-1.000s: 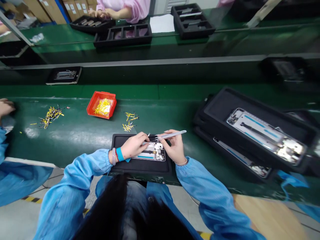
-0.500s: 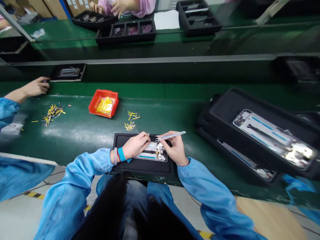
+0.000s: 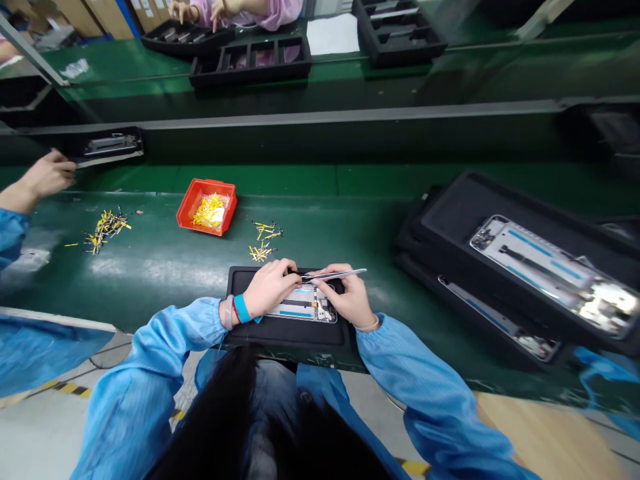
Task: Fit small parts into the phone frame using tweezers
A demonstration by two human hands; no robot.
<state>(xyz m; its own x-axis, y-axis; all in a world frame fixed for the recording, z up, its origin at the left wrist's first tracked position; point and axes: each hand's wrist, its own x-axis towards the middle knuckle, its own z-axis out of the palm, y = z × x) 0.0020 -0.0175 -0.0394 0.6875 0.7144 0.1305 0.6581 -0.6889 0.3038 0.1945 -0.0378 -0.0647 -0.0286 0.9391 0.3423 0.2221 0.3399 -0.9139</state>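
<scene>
A phone frame (image 3: 306,307) lies in a black foam tray (image 3: 280,330) at the near edge of the green bench. My left hand (image 3: 269,288) rests curled on the frame's upper left part, fingertips pinched at its top edge; what they pinch is too small to see. My right hand (image 3: 347,297) is closed on silver tweezers (image 3: 334,274), which lie nearly level with their tip pointing left, meeting my left fingertips above the frame.
A red bin (image 3: 206,206) of yellow parts stands beyond the tray, with loose yellow parts (image 3: 263,241) and another pile (image 3: 104,225) further left. Stacked black trays (image 3: 505,267) with phone frames sit to the right. A co-worker's hand (image 3: 47,175) reaches at far left; another person (image 3: 235,9) works across the line.
The tweezers have tilted down to nearly level and their tip has come to my left fingertips. The co-worker's hand at left has drawn back, and the tray on the belt has shifted left.
</scene>
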